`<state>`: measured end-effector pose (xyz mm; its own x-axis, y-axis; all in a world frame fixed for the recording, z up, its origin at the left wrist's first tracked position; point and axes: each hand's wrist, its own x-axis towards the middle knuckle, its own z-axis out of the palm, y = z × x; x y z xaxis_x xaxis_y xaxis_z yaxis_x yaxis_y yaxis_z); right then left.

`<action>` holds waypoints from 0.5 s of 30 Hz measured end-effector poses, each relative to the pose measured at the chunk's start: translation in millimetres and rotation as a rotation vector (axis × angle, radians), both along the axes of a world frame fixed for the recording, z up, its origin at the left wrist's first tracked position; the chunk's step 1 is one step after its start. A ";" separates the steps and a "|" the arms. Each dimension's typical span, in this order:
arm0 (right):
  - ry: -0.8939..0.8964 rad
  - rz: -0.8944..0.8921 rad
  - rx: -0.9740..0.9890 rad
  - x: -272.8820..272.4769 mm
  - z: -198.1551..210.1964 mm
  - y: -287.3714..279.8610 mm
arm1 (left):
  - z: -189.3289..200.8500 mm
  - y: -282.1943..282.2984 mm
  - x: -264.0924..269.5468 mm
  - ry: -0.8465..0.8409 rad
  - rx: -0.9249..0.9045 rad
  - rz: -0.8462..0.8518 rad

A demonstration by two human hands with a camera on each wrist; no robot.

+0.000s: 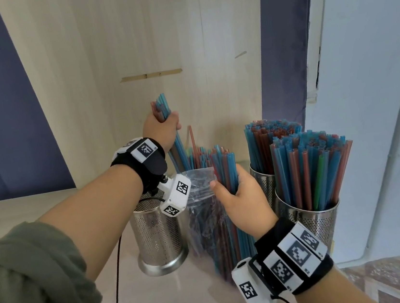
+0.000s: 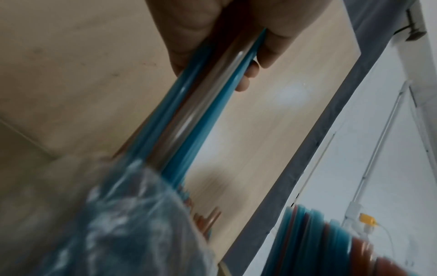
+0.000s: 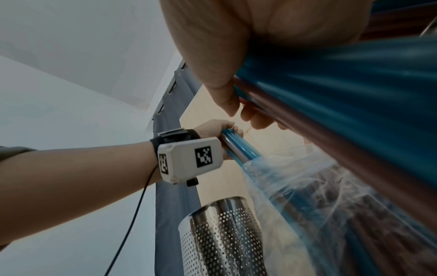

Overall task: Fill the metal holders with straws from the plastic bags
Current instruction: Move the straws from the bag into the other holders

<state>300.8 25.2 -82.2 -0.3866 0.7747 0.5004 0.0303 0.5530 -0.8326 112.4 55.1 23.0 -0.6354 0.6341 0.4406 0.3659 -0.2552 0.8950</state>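
1. Step in hand, as I judge it: pulling straws out of the plastic bag to load the empty holder. Two of the holders already look done.
2. Empty holder: perforated metal cylinder, far left on the counter, just beside the bag; the left wrist camera covers part of its mouth. No straws seen in it.
3. Left hand: clenched round a small bundle of straws, mostly blue with some red. Raised above the bag, lower ends still inside the bag mouth, per the left wrist view.
4. Plastic bag: clear, crumpled, standing upright between the empty holder and the full ones. Holds many blue and red straws, tops poking out.
5. Right hand: fingers wrapped round the bag's main straw bunch near the bag opening, steadying it. Whether it also pinches the plastic I cannot tell.
6. Rear full holder: packed with blue and red straws, behind the front one.
7. Front full holder: far right, packed tight, blue and red plus a green one.
8. Next move, a guess: lift the left bundle clear of the bag, swing it left over the empty holder, drop it ends down. Calls for the right hand holding the bag so it does not tip or drag along.
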 end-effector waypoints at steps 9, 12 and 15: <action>-0.044 0.039 -0.015 -7.3 1.4 -0.8 | 13.7 -3.2 5.2 -0.160 0.079 -0.195; -0.045 0.052 -0.019 -7.4 -0.9 -1.2 | 18.9 -6.2 4.1 -0.179 0.109 -0.201; -0.061 0.041 -0.020 -8.6 1.6 0.9 | 29.1 -12.2 0.7 -0.188 0.127 -0.205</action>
